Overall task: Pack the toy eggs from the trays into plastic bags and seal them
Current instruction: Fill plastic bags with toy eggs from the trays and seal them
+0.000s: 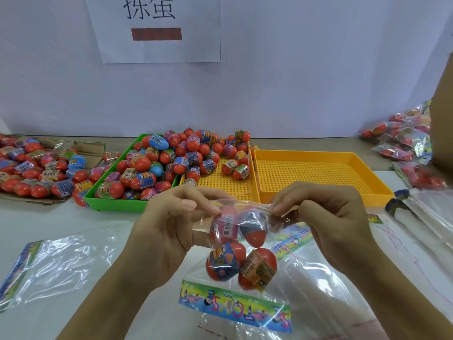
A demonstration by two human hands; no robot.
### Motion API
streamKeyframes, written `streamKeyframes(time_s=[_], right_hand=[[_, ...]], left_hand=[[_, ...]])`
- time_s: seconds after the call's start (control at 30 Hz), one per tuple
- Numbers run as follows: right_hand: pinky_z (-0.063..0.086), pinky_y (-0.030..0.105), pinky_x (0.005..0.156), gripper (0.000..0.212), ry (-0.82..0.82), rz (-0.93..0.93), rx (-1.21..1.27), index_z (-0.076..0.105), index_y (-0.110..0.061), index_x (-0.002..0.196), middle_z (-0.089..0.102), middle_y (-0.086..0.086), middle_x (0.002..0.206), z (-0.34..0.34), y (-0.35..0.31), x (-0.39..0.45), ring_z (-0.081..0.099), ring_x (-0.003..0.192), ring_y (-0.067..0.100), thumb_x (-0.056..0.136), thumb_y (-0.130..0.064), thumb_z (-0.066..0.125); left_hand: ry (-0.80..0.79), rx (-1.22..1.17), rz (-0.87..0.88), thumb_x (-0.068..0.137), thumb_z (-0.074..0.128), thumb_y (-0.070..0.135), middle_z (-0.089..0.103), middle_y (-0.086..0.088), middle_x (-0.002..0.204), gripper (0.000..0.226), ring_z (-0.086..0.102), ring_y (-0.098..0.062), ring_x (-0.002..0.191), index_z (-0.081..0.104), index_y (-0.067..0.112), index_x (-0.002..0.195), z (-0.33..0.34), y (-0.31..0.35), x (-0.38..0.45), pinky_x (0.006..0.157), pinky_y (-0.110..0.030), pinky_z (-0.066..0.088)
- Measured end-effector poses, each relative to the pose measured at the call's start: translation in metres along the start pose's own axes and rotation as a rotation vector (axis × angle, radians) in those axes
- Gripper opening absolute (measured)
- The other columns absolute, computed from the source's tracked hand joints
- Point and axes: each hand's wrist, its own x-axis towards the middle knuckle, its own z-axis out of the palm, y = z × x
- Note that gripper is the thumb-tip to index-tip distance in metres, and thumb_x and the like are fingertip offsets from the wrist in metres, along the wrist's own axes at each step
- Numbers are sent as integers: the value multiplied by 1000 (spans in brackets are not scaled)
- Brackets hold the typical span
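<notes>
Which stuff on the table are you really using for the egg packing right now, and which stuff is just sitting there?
In use:
- plastic bag with four toy eggs inside
- left hand and right hand, pinching the bag's top edge
- green tray of loose eggs
- middle yellow tray, few eggs left

Just lying about:
- wall sign
- right yellow tray, no eggs in it
- cardboard

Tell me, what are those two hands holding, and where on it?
Both hold one clear plastic bag of toy eggs by its top edge: left hand pinches the left end, right hand the right end.
</notes>
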Motion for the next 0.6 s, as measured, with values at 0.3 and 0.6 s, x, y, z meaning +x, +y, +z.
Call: streamKeyframes(time_s=[0.3,0.6], right_hand=[[53,24,56,32,133,-28,-315,67,-15,72,67,2,72,21,-5,-8,65,67,20,70,-44,77],[56,25,58,43,21,368,135,67,-29,94,72,-5,88,13,-3,-1,73,80,17,56,-31,86]], left_hand=[[231,174,140,57,86,31,72,-5,94,32,69,-28,91,56,21,55,11,-19,-2,60,-36,58],[182,-234,11,44,99,17,73,-12,98,54,73,-26,79,66,20,87,12,-12,2,52,-30,58]])
